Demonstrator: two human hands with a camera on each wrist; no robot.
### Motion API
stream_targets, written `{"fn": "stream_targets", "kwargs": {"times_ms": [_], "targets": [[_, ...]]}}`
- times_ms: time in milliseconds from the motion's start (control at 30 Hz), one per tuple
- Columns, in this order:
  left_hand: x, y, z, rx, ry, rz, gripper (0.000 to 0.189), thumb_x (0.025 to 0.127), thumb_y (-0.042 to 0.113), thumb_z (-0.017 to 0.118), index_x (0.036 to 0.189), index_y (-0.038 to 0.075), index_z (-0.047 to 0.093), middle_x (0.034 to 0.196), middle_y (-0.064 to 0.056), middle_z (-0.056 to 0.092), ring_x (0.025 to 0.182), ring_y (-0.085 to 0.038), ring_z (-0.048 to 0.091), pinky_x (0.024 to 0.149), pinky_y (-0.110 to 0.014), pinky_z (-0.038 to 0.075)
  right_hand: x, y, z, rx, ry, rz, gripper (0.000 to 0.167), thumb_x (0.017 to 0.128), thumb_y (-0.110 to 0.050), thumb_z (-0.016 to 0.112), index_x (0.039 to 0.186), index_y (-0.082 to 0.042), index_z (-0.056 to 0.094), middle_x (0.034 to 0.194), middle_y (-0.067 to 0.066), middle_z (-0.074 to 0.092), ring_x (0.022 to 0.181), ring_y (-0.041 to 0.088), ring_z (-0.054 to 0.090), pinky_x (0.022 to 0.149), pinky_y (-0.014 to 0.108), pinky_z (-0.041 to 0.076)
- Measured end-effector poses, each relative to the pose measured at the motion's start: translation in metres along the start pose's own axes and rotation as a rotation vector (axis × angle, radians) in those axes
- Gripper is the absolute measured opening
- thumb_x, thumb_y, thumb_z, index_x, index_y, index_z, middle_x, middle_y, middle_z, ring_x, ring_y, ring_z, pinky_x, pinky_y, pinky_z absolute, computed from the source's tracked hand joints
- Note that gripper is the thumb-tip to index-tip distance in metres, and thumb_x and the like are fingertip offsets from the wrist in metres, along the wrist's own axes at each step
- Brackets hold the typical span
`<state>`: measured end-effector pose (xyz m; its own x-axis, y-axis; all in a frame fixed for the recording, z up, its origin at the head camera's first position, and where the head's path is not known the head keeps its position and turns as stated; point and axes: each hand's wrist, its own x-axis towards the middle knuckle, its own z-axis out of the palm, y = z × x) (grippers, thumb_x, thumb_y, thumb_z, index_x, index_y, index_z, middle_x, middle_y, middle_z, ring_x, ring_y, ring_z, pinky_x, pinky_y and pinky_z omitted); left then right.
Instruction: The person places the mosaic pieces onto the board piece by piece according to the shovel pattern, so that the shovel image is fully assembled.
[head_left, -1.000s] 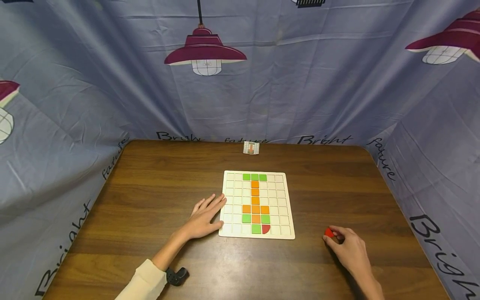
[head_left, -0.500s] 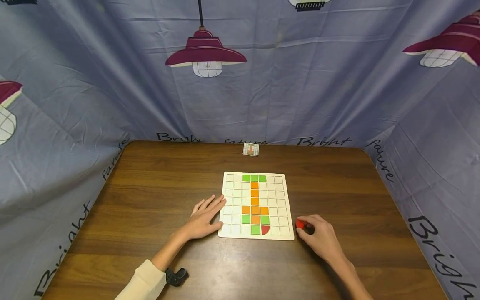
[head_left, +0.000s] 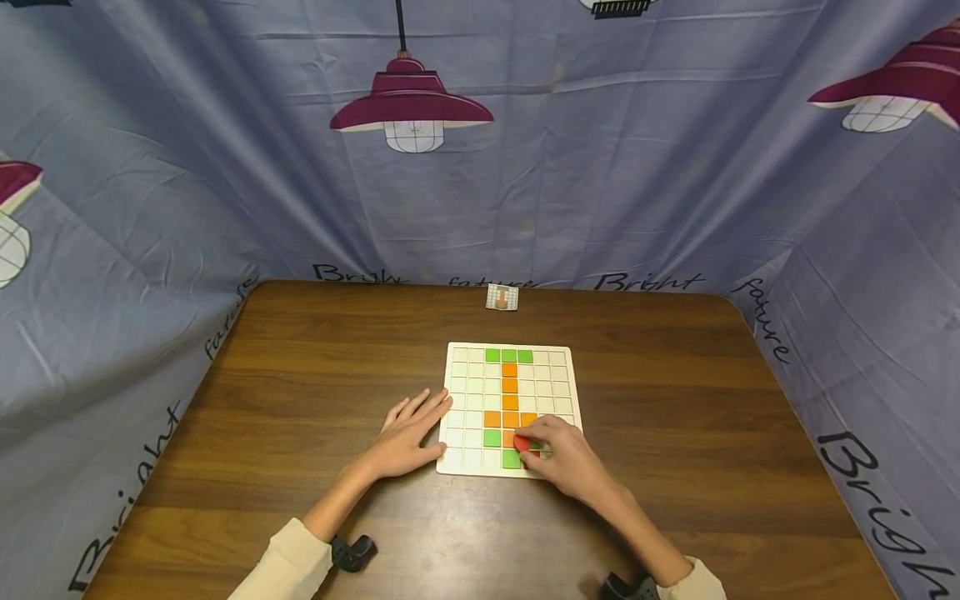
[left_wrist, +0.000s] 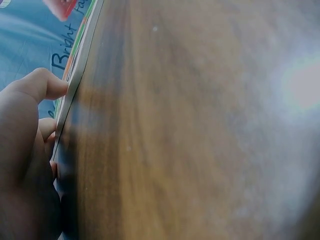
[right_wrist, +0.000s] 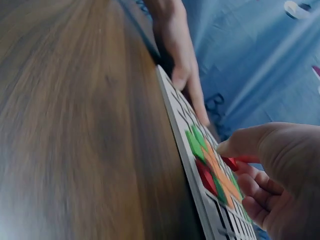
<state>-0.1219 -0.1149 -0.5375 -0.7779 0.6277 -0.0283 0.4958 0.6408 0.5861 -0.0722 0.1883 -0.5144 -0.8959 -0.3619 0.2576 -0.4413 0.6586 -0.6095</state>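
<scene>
A white grid board point(head_left: 465, 381) lies on the table with green tiles point(head_left: 492, 438) and orange tiles point(head_left: 510, 386) set in its squares. My right hand point(head_left: 567, 458) pinches a red piece point(head_left: 521, 443) between thumb and fingers, over the lower middle of the board. In the right wrist view another red piece point(right_wrist: 205, 176) sits in the board near its front edge, beside a green tile point(right_wrist: 195, 145). My left hand point(head_left: 408, 437) lies flat with straight fingers, fingertips and thumb at the board's left edge.
A small printed card point(head_left: 502, 297) with a grid pattern lies at the table's back edge. The brown wooden table point(head_left: 337, 358) is enclosed by a blue-grey curtain point(head_left: 570, 192). A black wrist device point(head_left: 354, 553) is on the left wrist.
My right hand has moved left from the table's right side to over the board, carrying the red piece. My left hand has stayed at the board's left edge.
</scene>
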Motion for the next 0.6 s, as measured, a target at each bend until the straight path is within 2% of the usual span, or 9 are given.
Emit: {"fn": "stream_targets", "kwargs": {"times_ms": [100, 267, 600], "targets": [[0.000, 0.000, 0.000, 0.004, -0.007, -0.001, 0.074, 0.095, 0.034, 0.054, 0.159, 0.009, 0.028, 0.164, -0.006, 0.020, 0.150, -0.032, 0.013, 0.114, -0.059, 0.005, 0.005, -0.005, 0.009, -0.012, -0.027, -0.034, 0.024, 0.079, -0.007, 0.082, 0.103, -0.006, 0.078, 0.095, -0.001, 0.068, 0.086, 0.013, 0.062, 0.074, 0.029, 0.054], [0.000, 0.000, 0.000, 0.011, -0.006, -0.005, 0.074, 0.095, 0.035, 0.054, 0.159, 0.010, 0.028, 0.164, -0.006, 0.020, 0.150, -0.032, 0.012, 0.114, -0.059, 0.005, 0.009, -0.010, 0.020, -0.011, -0.077, -0.034, 0.021, 0.080, -0.008, 0.082, 0.101, -0.008, 0.078, 0.095, -0.002, 0.067, 0.085, 0.012, 0.059, 0.074, 0.029, 0.052], [0.001, -0.001, 0.000, 0.019, 0.002, -0.008, 0.074, 0.094, 0.034, 0.055, 0.158, 0.010, 0.029, 0.164, -0.005, 0.022, 0.150, -0.032, 0.014, 0.114, -0.059, 0.006, 0.012, -0.014, 0.027, -0.040, -0.129, -0.041, 0.023, 0.080, -0.011, 0.083, 0.102, -0.009, 0.079, 0.097, -0.003, 0.066, 0.088, 0.013, 0.059, 0.079, 0.032, 0.050]]}}
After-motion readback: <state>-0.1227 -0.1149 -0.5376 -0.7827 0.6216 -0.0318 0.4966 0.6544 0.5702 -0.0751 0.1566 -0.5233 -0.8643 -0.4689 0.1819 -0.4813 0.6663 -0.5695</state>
